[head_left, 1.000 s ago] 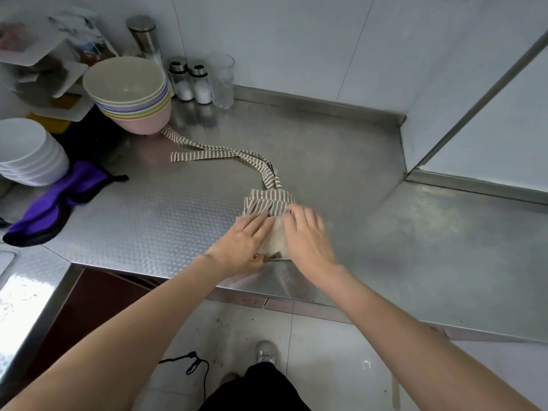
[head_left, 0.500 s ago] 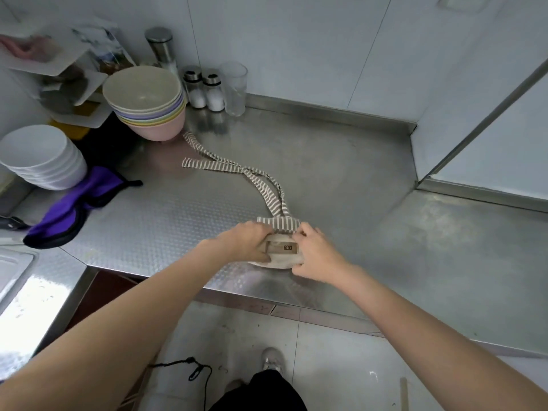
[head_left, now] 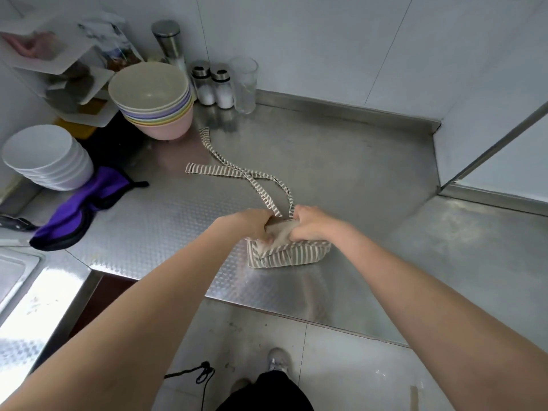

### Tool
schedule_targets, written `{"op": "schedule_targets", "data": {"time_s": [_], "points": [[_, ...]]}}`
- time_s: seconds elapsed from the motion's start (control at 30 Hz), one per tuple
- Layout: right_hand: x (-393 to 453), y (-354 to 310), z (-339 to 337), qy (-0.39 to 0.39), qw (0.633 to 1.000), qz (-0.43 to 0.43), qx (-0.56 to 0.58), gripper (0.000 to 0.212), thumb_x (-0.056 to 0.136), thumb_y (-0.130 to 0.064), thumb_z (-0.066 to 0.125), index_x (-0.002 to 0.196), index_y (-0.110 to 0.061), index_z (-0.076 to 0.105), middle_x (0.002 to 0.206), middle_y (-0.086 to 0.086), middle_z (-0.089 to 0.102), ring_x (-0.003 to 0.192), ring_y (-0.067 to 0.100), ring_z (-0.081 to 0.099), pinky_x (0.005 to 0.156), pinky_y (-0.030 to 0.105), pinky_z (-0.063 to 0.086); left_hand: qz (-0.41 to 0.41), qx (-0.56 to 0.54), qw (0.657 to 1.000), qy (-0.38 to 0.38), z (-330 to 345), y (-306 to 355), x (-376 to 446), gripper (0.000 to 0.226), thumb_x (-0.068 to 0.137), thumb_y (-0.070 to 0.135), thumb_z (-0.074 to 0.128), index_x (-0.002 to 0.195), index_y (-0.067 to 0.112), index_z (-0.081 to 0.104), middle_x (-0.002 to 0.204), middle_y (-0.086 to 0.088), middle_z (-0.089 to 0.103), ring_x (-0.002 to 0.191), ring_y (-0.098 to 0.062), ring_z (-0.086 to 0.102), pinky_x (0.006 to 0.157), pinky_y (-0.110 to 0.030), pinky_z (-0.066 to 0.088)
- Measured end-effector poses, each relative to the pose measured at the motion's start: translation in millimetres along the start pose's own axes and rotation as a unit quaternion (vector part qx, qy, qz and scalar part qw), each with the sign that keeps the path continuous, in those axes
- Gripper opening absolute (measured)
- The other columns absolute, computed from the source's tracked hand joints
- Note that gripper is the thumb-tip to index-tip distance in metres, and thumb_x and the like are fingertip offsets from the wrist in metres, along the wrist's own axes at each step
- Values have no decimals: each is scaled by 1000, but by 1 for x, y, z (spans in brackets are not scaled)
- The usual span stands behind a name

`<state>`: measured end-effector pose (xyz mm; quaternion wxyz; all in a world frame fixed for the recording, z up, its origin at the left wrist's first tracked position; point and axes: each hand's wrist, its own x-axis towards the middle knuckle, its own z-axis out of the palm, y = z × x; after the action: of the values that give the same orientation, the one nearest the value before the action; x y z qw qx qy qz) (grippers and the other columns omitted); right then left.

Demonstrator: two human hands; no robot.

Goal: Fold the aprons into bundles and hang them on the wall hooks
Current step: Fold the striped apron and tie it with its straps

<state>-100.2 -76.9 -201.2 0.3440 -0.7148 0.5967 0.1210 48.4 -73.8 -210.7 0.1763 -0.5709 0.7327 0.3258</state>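
Observation:
A beige striped apron (head_left: 284, 256) lies folded into a thick compact bundle near the front edge of the steel counter (head_left: 341, 173). My left hand (head_left: 255, 223) grips its top left side with curled fingers. My right hand (head_left: 311, 222) grips the top right side, fingers dug into the cloth. Two striped apron straps (head_left: 237, 173) run from the bundle toward the back left and cross on the counter. A purple apron (head_left: 80, 209) lies crumpled at the left. No wall hooks are in view.
A stack of pastel bowls (head_left: 154, 99) stands at the back left, beside white bowls (head_left: 47, 157). Two shakers (head_left: 213, 86), a glass (head_left: 244, 83) and a steel grinder (head_left: 169, 40) line the back wall. A sink (head_left: 14, 271) sits at the far left.
The apron went from a flat fold under my flat hands to a thicker rolled bundle. Both hands have curled round it and the straps have been drawn closer.

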Motion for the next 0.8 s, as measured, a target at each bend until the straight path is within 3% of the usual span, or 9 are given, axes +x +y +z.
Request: {"op": "schedule_targets", "data": {"time_s": [0.07,0.17,0.27,0.33,0.47,0.6,0.67,0.73,0.8], "points": [[3,0,-3,-19,1000,-2,18,31,77,-17,60,106,-14,50,103,5,54,87,20,52,59,23,37,-2,-25,999,-28,-4,-4,5,52,85,25,62,130,8,42,126,-10,55,110,-28,54,94,-35,45],[7,4,-1,-39,997,-5,59,16,79,-18,59,83,-19,44,85,-2,50,68,10,45,51,24,30,-18,-88,988,-122,-13,-6,8,63,80,33,68,132,10,40,129,-5,53,116,-24,52,103,-35,41],[15,9,2,-43,997,-11,70,24,79,-20,59,73,-23,37,78,-4,44,74,16,44,52,24,27,-10,-26,990,-136,-18,2,12,72,75,48,70,132,13,43,127,-3,55,115,-23,53,101,-33,41],[20,13,7,-31,999,-17,41,19,78,-25,59,83,-20,41,89,-1,44,90,20,42,63,28,33,-1,23,993,-117,-17,7,14,74,75,52,69,132,13,44,126,-4,55,113,-24,53,99,-33,42],[20,23,16,10,998,-54,4,40,80,-29,53,116,-18,43,108,2,37,114,24,34,92,38,36,13,-1,992,-129,-13,7,16,67,79,45,68,131,12,43,126,-6,56,111,-25,53,100,-33,43],[16,18,2,-39,996,-77,-26,34,83,-36,50,114,-21,48,121,5,42,119,22,33,98,41,31,13,-36,994,-100,0,8,10,64,78,37,71,131,12,43,126,-5,57,112,-24,55,97,-29,43],[26,0,-21,18,997,-71,23,30,82,-43,51,86,-16,61,102,8,57,104,23,47,91,34,36,11,-9,997,-79,-1,10,8,72,77,40,72,134,11,39,130,-6,54,115,-25,53,98,-29,42],[37,-21,-35,57,996,-56,40,42,85,-44,57,58,-12,51,66,7,52,70,22,50,62,26,37,2,12,998,-68,2,11,10,80,76,44,71,138,9,34,135,-7,50,120,-26,50,101,-31,41],[46,-39,-31,19,998,-49,-42,36,84,-43,63,70,-10,58,74,8,58,76,27,56,59,26,38,-7,21,997,-74,5,12,10,87,77,48,69,142,6,28,139,-10,46,123,-28,48,103,-34,40]]}}
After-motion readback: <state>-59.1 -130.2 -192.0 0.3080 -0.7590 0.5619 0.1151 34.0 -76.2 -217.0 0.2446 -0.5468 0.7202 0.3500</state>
